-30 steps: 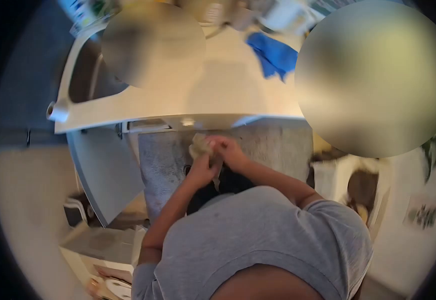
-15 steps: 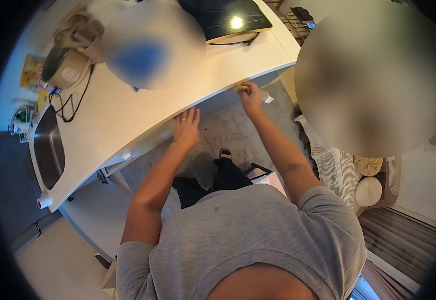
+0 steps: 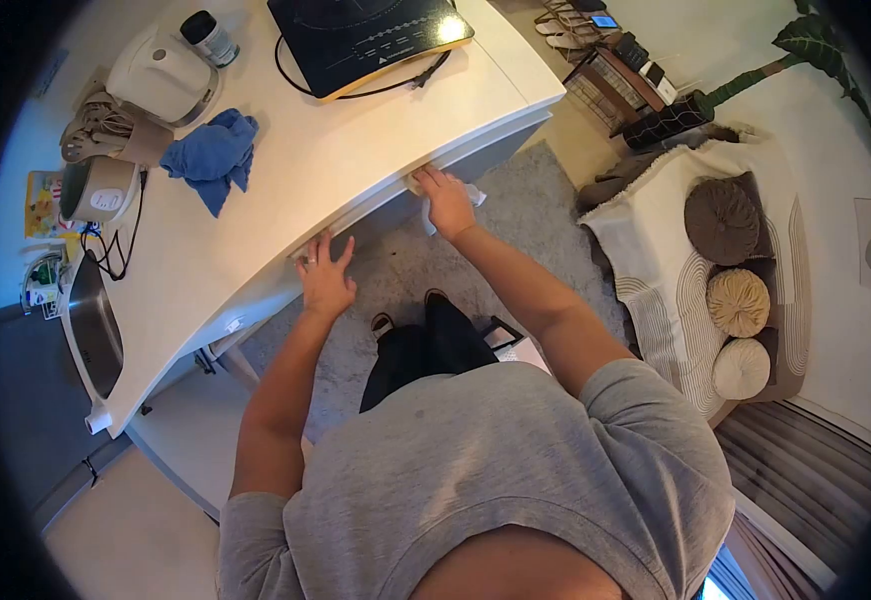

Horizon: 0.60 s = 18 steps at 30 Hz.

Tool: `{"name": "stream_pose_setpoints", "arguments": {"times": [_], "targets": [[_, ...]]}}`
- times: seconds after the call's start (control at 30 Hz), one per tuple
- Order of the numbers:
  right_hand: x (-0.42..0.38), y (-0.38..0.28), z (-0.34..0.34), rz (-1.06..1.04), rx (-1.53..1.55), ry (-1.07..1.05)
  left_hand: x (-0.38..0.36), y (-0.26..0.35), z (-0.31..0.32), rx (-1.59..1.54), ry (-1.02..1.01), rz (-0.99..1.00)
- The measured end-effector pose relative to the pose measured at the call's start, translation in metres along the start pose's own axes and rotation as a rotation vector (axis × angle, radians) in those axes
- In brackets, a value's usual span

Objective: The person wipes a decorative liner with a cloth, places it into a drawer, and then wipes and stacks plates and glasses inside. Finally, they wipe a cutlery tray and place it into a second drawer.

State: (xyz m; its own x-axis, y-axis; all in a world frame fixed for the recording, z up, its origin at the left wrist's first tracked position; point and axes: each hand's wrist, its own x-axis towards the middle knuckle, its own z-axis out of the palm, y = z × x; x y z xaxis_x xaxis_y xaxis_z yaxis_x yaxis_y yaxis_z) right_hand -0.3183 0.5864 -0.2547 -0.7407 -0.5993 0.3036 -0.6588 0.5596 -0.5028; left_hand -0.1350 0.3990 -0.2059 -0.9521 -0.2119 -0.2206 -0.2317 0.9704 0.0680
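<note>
My right hand (image 3: 446,203) presses a thin white cloth (image 3: 475,194) against the counter's front, just under the edge of the worktop (image 3: 356,150). Part of the cloth hangs loose on both sides of the hand, and the rest is hidden beneath the fingers. Farther left, my left hand (image 3: 327,280) is open with its fingers spread. Its fingertips are at the front panel (image 3: 271,290) below the worktop edge, and it holds nothing.
On the worktop are a black induction hob (image 3: 371,40) with its cable, a crumpled blue cloth (image 3: 214,155), a white kettle (image 3: 164,75), a jar (image 3: 210,40), a small cooker (image 3: 101,190) and a sink (image 3: 96,325). A sofa with cushions (image 3: 738,302) stands at right.
My right hand has shifted left along the counter front with the white cloth. My left hand has also moved left, its fingers now spread wider. The camera view has turned slightly.
</note>
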Motion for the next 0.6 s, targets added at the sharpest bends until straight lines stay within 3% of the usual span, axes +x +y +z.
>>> {"name": "stream_pose_setpoints", "arguments": {"times": [0.1, 0.3, 0.37, 0.5, 0.57, 0.6], "targets": [[-0.012, 0.000, -0.007, -0.006, -0.051, 0.010, -0.016, 0.008, 0.003, 0.012, -0.035, 0.009], [-0.051, -0.003, -0.020, 0.018, 0.019, 0.040, -0.062, 0.013, 0.011, -0.120, 0.089, 0.157], [-0.059, -0.006, -0.029, 0.032, 0.082, 0.063, -0.066, 0.008, 0.013, -0.336, 0.072, 0.156], [-0.079, -0.016, -0.031, 0.275, 0.070, 0.167, -0.067, -0.033, 0.028, -0.639, 0.179, 0.125], [-0.079, -0.026, -0.027, 0.576, 0.149, 0.256, -0.057, -0.056, 0.040, -0.829, -0.055, -0.019], [-0.085, -0.031, -0.025, 0.585, 0.149, 0.251, -0.063, -0.059, 0.048, -0.829, -0.064, -0.021]]}}
